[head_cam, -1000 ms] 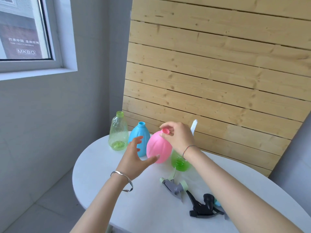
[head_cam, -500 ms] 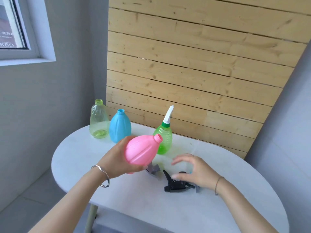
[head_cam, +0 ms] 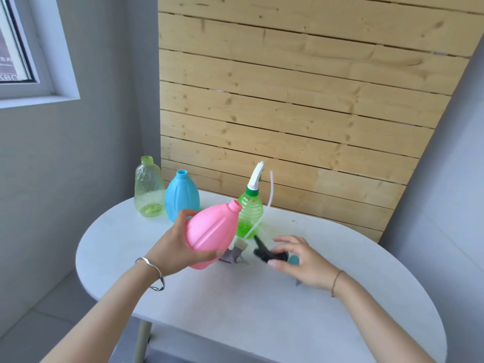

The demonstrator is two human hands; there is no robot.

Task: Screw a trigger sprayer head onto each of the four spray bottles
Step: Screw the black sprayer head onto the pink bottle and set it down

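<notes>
Nearest, two bare forearms reaching in over the near edge of a white oval surface (head_cam: 235,318), with a silver bangle (head_cam: 153,273) on the left wrist and a brown cord bracelet (head_cam: 336,282) on the right.

At the left hand (head_cam: 178,247), fingers and thumb wrapped round the lower body of a pink ribbed plastic spray bottle (head_cam: 212,234). Held tilted, open neck pointing up and to the right, no sprayer on it. Whether its base touches the surface: cannot tell.

At the right hand (head_cam: 306,263), thumb and curled fingers pinching a black plastic trigger sprayer head (head_cam: 265,254), nozzle angled up and to the left, low over the surface. Just under the palm, a teal piece (head_cam: 293,260), mostly hidden.

Between the two hands, partly behind the pink bottle, a grey trigger sprayer head (head_cam: 231,256) lying on the surface. From near its pale collar, a thin white tube (head_cam: 269,195) curving upward.

Further back, upright, a translucent green plastic spray bottle (head_cam: 250,213) holding some green liquid, a white trigger sprayer head (head_cam: 255,176) already on its neck.

To the left of that, side by side and close together, an opaque blue plastic spray bottle (head_cam: 182,197) and a clear yellow-green plastic spray bottle (head_cam: 148,189), both upright with bare necks.

Behind everything, a pale wooden slat wall (head_cam: 288,100); far left, a window (head_cam: 26,48) in a grey wall.
</notes>
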